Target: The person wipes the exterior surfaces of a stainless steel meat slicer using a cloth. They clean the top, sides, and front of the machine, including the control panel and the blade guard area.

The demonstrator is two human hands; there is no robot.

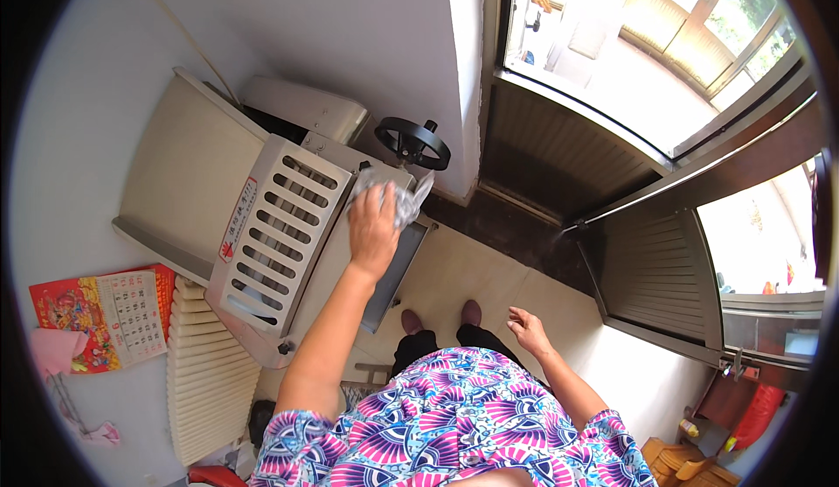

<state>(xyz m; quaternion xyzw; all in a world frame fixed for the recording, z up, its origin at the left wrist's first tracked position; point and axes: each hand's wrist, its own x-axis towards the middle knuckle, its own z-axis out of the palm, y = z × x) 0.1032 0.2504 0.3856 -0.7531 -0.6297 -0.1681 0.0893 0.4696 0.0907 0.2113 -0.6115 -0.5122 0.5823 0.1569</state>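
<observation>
My left hand (373, 231) is pressed on a crumpled grey cloth (409, 206) at the top end of a stainless steel roller machine, probably a dough sheeter. Its slotted guard (308, 182) covers rollers that show through the slots and bears a red-edged warning label. Just beyond the cloth is a black handwheel (413, 143) with a knob. A sloping metal feed tray (203, 166) rises to the left of the guard. My right hand (529, 331) hangs over the floor with nothing in it, its fingers loosely bent and partly spread.
An open metal-framed door (655, 284) stands on the right, beside a doorway. A white wall (367, 34) runs behind the machine. At left are a red calendar (98, 320) and an off-white ribbed panel (210, 382). Wooden furniture (682, 464) sits at lower right. My feet are on pale floor tiles (472, 251).
</observation>
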